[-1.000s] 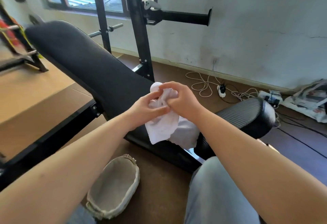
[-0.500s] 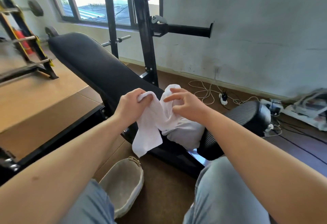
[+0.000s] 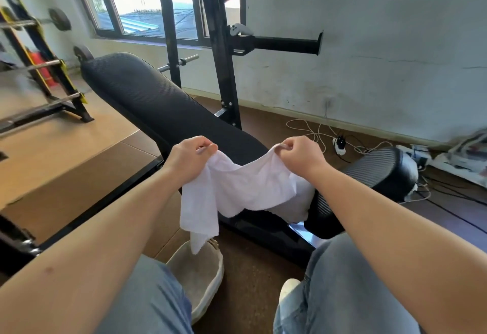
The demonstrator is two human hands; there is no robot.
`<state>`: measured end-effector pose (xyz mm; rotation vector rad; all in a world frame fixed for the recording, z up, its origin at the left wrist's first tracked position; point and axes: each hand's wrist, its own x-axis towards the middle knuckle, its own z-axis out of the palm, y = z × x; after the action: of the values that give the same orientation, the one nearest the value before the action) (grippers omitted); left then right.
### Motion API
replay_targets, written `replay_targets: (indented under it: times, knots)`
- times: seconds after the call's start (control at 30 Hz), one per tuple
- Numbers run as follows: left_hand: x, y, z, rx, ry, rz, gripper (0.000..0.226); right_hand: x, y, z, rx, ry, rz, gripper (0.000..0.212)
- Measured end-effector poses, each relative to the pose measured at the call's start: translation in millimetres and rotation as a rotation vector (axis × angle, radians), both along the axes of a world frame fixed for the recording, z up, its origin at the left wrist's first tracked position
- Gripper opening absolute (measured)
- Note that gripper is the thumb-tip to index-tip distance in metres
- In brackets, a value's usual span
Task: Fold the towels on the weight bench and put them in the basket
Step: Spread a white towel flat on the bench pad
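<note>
A white towel point(image 3: 237, 188) hangs spread between my two hands above the black weight bench point(image 3: 158, 101). My left hand point(image 3: 188, 158) pinches its left top corner and my right hand point(image 3: 303, 155) pinches its right top corner. The towel sags in the middle and its left side droops down toward the beige basket point(image 3: 208, 289) on the floor between my knees. More white cloth point(image 3: 297, 207) lies on the bench seat behind the held towel, partly hidden by it.
The black rack upright point(image 3: 221, 70) with a horizontal peg stands behind the bench. A round black pad point(image 3: 379, 175) sits at the right. Cables and a power strip point(image 3: 340, 143) lie on the floor by the wall. A barbell rack point(image 3: 39, 64) stands at the left.
My hands have moved apart, pulling the bunched towel open into a wide span. The view has tilted up and the basket now sits lower in the frame.
</note>
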<state>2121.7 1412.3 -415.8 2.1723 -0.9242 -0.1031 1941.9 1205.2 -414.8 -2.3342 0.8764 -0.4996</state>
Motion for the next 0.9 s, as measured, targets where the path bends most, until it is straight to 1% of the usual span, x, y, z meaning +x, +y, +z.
replay_targets:
  times: [0.13, 0.2, 0.23, 0.3, 0.33, 0.4, 0.47, 0.53, 0.63, 0.7, 0.8, 0.9]
  knots:
    - [9, 5, -2, -0.003, 0.045, 0.022, 0.024, 3, -2, 11, 0.027, -0.126, 0.002, 0.023]
    - [8, 7, -2, 0.045, 0.077, -0.013, 0.014, 4, -3, 16, 0.041, -0.166, -0.039, 0.024]
    - [6, 9, -1, 0.123, 0.068, -0.057, 0.018, 4, -4, 18, 0.043, -0.183, -0.058, 0.024]
    - [5, 15, 1, 0.299, 0.017, -0.143, 0.045, 3, -5, 23, 0.044, -0.203, -0.099, 0.021]
    - [7, 17, 1, 0.331, -0.008, -0.145, 0.047, 3, -5, 25, 0.038, -0.208, -0.119, 0.021]
    - [14, 23, 2, 0.28, -0.01, -0.072, 0.034, 1, -8, 30, 0.024, -0.202, -0.129, 0.022]
    - [19, 34, 8, 0.193, -0.04, 0.062, 0.03, -2, -7, 37, -0.002, -0.142, -0.096, 0.024]
    - [22, 46, 18, 0.135, -0.142, 0.154, 0.028, -4, -5, 46, -0.047, -0.076, -0.055, 0.027]
    - [28, 63, 34, 0.065, -0.306, 0.217, 0.024, -7, 2, 60, -0.099, -0.042, 0.007, 0.025]
    - [31, 73, 45, 0.069, -0.41, 0.256, 0.022, -9, 9, 67, -0.122, -0.033, 0.052, 0.022]
    - [33, 86, 57, 0.163, -0.506, 0.376, 0.019, -8, 15, 73, -0.157, 0.043, 0.112, 0.012]
    - [36, 104, 66, 0.192, -0.496, 0.557, 0.022, -6, 19, 75, -0.171, 0.17, 0.176, 0.014]
